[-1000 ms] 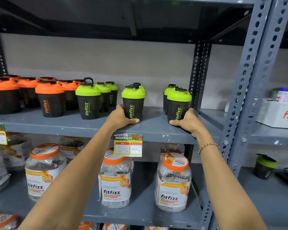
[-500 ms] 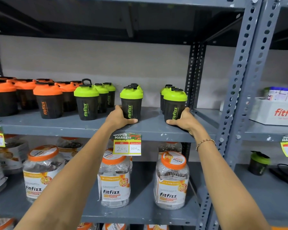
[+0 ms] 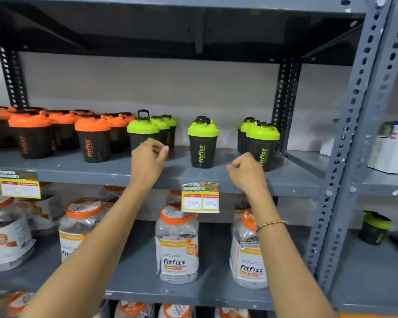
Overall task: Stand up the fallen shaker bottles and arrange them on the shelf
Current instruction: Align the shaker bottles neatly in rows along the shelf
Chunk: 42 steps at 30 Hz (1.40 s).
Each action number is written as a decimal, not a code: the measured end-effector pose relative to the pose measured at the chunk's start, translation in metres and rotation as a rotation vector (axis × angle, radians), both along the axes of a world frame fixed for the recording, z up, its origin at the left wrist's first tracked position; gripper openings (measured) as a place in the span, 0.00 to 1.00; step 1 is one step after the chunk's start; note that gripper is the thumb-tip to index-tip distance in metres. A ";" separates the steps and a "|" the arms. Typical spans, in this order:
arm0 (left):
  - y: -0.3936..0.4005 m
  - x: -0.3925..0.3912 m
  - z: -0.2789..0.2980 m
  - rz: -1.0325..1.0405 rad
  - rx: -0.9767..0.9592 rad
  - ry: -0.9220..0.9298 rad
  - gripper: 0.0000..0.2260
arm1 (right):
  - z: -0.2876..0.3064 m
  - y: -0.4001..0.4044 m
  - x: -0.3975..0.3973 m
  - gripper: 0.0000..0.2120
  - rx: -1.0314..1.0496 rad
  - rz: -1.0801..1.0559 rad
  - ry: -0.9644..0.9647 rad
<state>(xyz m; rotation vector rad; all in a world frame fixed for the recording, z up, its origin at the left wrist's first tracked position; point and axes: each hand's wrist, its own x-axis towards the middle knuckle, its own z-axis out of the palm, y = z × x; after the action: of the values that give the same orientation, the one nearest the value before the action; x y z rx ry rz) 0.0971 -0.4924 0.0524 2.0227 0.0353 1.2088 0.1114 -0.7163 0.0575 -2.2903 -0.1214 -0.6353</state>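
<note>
Black shaker bottles stand upright in rows on the grey shelf: orange-lidded ones on the left, green-lidded ones on the right. One green-lidded bottle stands between my hands, and a right-hand row is fronted by another. My left hand, fingers loosely curled and holding nothing, hovers in front of the leftmost green-lidded bottle. Also with nothing in it, my right hand sits just left of the right-hand row with its fingers curled in.
A price tag hangs from the shelf edge between my wrists. Clear fitfizz jars with orange lids fill the shelf below. A perforated steel upright stands at right, with another green-lidded shaker and a white box beyond it.
Both hands have let go of the two front green-lidded bottles and pulled back. The left hand has shifted left toward the leftmost green row. The view has also panned slightly.
</note>
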 end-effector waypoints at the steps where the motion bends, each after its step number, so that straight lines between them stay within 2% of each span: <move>1: 0.015 -0.005 0.001 0.013 -0.013 -0.038 0.08 | 0.001 0.020 -0.004 0.08 -0.017 0.077 -0.007; 2: 0.031 -0.009 0.003 0.032 -0.030 -0.076 0.08 | 0.003 0.042 -0.007 0.09 -0.026 0.152 -0.015; 4: 0.066 -0.012 0.002 0.102 -0.057 -0.136 0.08 | 0.006 0.085 -0.014 0.06 0.024 0.294 -0.013; 6: 0.098 -0.014 0.000 0.207 -0.076 -0.113 0.13 | 0.010 0.124 -0.015 0.03 0.114 0.389 0.017; 8: 0.124 -0.019 -0.001 0.284 -0.087 -0.011 0.22 | 0.013 0.158 -0.007 0.13 0.224 0.396 0.063; 10: 0.146 -0.023 -0.001 0.302 -0.088 0.111 0.32 | 0.015 0.183 0.004 0.26 0.244 0.369 0.098; 13: 0.172 -0.020 -0.002 0.194 -0.070 0.291 0.42 | 0.011 0.208 0.021 0.44 0.211 0.347 0.166; 15: 0.187 -0.014 0.001 0.094 -0.098 0.409 0.43 | 0.009 0.215 0.026 0.51 0.204 0.340 0.218; 16: 0.192 -0.011 0.002 0.051 -0.109 0.456 0.43 | 0.009 0.217 0.028 0.51 0.205 0.337 0.233; 19: 0.202 -0.002 0.010 -0.023 -0.087 0.528 0.42 | 0.011 0.218 0.031 0.45 0.248 0.349 0.254; 23: 0.211 0.007 0.015 -0.008 -0.089 0.584 0.44 | 0.009 0.220 0.033 0.41 0.296 0.357 0.253; 26: 0.221 0.013 0.007 0.028 -0.043 0.615 0.42 | 0.007 0.222 0.038 0.39 0.270 0.328 0.227; 30: 0.224 0.015 0.001 0.081 0.070 0.644 0.37 | 0.004 0.224 0.038 0.38 0.192 0.263 0.184; 42: 0.221 0.009 -0.004 0.110 0.159 0.625 0.33 | 0.001 0.223 0.034 0.39 0.167 0.170 0.130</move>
<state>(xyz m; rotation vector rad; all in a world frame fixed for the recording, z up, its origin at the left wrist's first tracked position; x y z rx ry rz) 0.1062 -0.2718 0.0484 2.4943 0.3678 0.6121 0.1451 -0.4932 0.0588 -2.1257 -0.1915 -0.3929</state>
